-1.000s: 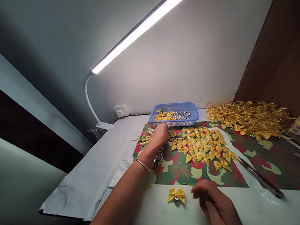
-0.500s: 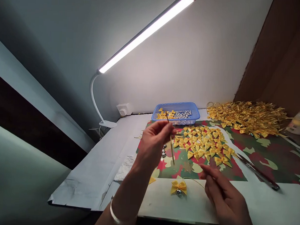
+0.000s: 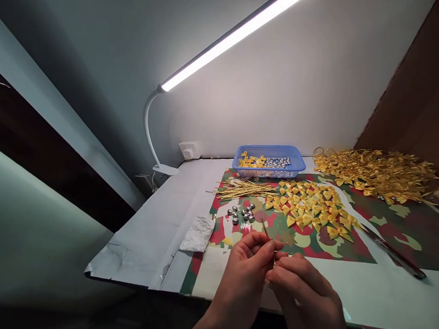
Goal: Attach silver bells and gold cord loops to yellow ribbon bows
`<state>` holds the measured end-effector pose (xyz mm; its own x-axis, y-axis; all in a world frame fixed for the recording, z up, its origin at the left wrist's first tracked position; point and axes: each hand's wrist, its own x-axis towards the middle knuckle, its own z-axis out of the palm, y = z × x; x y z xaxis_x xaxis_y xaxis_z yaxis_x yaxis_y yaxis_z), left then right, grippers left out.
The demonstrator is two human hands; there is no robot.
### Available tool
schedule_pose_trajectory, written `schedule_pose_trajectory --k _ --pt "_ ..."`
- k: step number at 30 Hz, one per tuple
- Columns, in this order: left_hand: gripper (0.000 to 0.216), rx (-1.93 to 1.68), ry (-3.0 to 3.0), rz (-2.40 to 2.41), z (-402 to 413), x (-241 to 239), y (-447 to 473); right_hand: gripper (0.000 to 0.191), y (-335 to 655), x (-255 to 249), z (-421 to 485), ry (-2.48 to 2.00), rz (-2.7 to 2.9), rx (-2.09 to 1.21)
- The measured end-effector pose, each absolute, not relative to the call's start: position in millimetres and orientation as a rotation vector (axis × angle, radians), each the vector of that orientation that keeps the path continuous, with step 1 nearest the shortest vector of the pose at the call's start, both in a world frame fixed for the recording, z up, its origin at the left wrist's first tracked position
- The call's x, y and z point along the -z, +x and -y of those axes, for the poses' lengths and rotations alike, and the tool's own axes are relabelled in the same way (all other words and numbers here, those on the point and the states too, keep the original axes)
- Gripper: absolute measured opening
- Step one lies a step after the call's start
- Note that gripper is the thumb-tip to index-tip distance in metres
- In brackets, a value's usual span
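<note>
My left hand [image 3: 244,265] and my right hand [image 3: 301,289] meet at the near edge of the table, fingers pinched together on a thin gold wire tie [image 3: 266,232] that sticks up between them. The small yellow bow with a bell seen before is hidden under my hands. Just beyond lie several silver bells [image 3: 241,214], a bundle of gold wire ties [image 3: 243,189] and a spread of yellow ribbon bows [image 3: 310,207] on a red-and-green patterned sheet [image 3: 384,225].
A blue basket [image 3: 269,161] with bows and bells stands at the back. A heap of finished gold bows [image 3: 375,173] lies at the back right. Scissors [image 3: 394,249] lie at the right, a crumpled white paper [image 3: 198,233] at the left. A clamp lamp [image 3: 225,43] overhangs.
My left hand picked one gold wire tie from the bundle and brought it back to the near edge. My right hand rose to meet it, and both now cover the bow.
</note>
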<state>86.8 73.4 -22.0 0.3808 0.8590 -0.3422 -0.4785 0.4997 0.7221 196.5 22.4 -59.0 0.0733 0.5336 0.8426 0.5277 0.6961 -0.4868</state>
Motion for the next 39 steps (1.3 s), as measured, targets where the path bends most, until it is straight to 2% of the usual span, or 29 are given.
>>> schedule_pose_trajectory --k 5,8,11,13,17,25,31,39 --pt "0.022 -0.943 0.491 -0.782 -65.9 20.9 74.0 0.017 193.0 62.0 -11.2 -0.930 1.536 -0.376" --pt "0.017 -0.962 0.574 -0.800 -60.1 23.5 67.9 0.016 189.3 64.1 -2.2 -1.002 1.324 -0.692" --pt "0.009 -1.051 0.920 -0.854 -55.9 30.8 59.7 0.012 187.0 59.3 4.2 -1.094 1.028 -0.909" --pt "0.017 -1.167 1.319 -0.832 -55.3 36.4 52.8 0.015 189.1 52.5 6.5 -1.133 0.923 -0.996" --pt "0.042 -1.376 1.960 -0.713 -56.1 44.5 41.5 0.025 201.7 41.9 6.5 -1.154 1.037 -1.085" --pt "0.055 -1.406 2.037 -0.833 -50.0 44.0 41.5 0.017 205.4 45.1 2.4 -1.178 1.142 -1.147" --pt "0.054 -1.418 1.969 -0.837 -49.2 44.4 41.7 0.022 193.3 40.0 7.0 -1.253 0.796 -1.251" --pt "0.053 -1.402 2.006 -0.893 -48.2 48.0 39.6 0.017 196.3 37.4 4.1 -1.182 0.951 -1.329"
